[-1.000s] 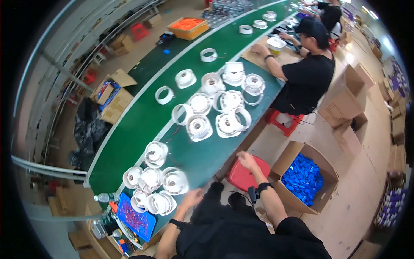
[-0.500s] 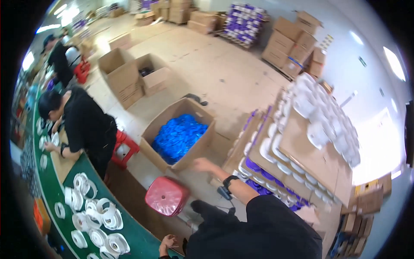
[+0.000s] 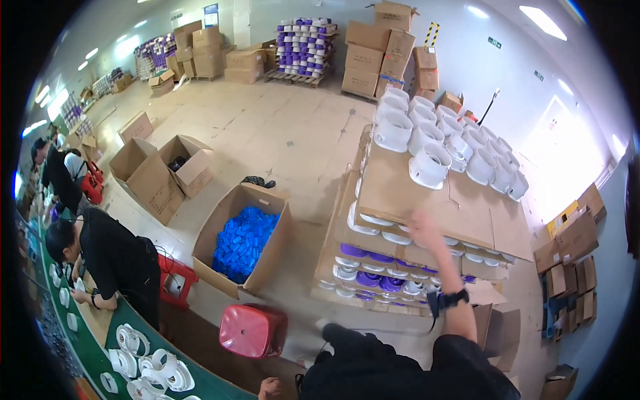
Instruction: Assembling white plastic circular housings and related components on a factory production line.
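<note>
My right hand (image 3: 425, 229) is stretched forward over the near edge of a cardboard sheet (image 3: 393, 190) on top of a layered stack. Motion smears its fingers, and I see nothing in them. White round plastic housings (image 3: 430, 165) stand in rows on the sheet, beyond the hand. Below it, more white parts and purple parts (image 3: 391, 283) show between cardboard layers. Low in the picture, my left hand (image 3: 269, 387) is beside the edge of the green workbench (image 3: 207, 385); it is small and partly cut off, so its grip is unclear.
A red stool (image 3: 248, 331) stands in front of me. Behind it is an open carton (image 3: 280, 233) of blue pieces (image 3: 243, 243). White ring-shaped parts (image 3: 150, 367) lie on the bench, where a co-worker (image 3: 120, 267) bends over. Pallets and cartons (image 3: 367, 63) line the back wall.
My view has turned right toward the stack. My right arm has swung from beside the blue pieces' carton to over the stack's near edge. My left hand stays low by the bench.
</note>
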Motion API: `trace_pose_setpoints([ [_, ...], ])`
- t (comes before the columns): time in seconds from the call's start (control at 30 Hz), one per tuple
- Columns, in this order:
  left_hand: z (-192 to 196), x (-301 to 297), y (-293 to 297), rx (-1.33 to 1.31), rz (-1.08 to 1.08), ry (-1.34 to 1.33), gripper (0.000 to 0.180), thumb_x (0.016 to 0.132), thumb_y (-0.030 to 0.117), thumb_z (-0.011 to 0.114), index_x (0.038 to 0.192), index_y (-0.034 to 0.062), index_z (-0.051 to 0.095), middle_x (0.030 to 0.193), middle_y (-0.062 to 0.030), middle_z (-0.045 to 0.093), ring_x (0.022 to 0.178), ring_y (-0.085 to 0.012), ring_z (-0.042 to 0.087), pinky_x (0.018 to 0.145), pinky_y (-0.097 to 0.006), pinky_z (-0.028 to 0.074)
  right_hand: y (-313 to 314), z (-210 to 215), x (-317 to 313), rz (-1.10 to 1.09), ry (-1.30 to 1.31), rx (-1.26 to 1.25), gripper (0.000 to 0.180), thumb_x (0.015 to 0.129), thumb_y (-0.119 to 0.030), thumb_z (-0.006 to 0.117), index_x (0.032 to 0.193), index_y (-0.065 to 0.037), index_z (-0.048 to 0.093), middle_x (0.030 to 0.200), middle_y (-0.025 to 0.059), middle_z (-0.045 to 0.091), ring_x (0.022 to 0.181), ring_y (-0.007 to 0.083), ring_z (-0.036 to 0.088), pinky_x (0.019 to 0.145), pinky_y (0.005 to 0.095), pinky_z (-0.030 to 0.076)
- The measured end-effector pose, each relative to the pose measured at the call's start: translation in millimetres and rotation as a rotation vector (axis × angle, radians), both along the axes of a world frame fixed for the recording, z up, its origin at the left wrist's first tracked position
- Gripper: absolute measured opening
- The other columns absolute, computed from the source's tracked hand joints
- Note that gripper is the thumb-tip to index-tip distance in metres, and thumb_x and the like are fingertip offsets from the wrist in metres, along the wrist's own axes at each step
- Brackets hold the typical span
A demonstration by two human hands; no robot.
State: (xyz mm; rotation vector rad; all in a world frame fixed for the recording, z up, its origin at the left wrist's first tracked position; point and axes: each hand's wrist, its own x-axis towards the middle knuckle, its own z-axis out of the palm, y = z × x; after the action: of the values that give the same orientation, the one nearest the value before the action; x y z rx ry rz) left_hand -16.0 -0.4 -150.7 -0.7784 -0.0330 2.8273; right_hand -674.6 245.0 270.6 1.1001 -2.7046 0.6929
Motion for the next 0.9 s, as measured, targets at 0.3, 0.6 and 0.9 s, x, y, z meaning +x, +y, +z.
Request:
trace_pose_setpoints([
  [0.3, 56.2, -63.5, 35.5, -1.123, -0.255, -0.770, 0.020, 0.093, 0.015, 0.054, 0.097, 0.0029, 0.069, 0.078, -0.0073, 0.068, 0.064, -0.0179, 0.064, 0.055, -0.032, 0.052, 6.2, 66.0, -195.0, -0.244, 0.127, 0.375, 0.038, 0.068, -0.026, 0.072, 0.098, -0.004, 0.067, 0.102, 0.0192, 0.068, 0.099, 0.0370, 0.065, 0.085, 0.0468, 0.052],
  [0.6, 51.1, -153.7, 84.3, -1.728, -0.389, -0.697, 0.030, 0.081, 0.026, 0.059, 0.101, 0.0056, 0.069, 0.086, -0.0154, 0.069, 0.079, -0.0287, 0.066, 0.072, -0.042, 0.052, -100.0, -6.4, -311.3, 0.271, 0.200, 0.493, 0.082, 0.069, -0.022, 0.081, 0.136, 0.006, 0.045, 0.129, 0.0226, 0.058, 0.113, 0.0342, 0.061, 0.100, 0.0415, 0.047],
  [0.9, 95.1, -134.8, 163.4, -1.386, -0.112, -1.103, 0.030, 0.079, 0.024, 0.062, 0.105, 0.0105, 0.070, 0.101, -0.0175, 0.070, 0.095, -0.0340, 0.067, 0.085, -0.044, 0.052, -194.6, 98.0, 19.9, 0.898, 0.055, 0.402, 0.040, 0.085, -0.020, 0.071, 0.114, 0.005, 0.062, 0.110, 0.0200, 0.068, 0.096, 0.0302, 0.066, 0.089, 0.0394, 0.051],
])
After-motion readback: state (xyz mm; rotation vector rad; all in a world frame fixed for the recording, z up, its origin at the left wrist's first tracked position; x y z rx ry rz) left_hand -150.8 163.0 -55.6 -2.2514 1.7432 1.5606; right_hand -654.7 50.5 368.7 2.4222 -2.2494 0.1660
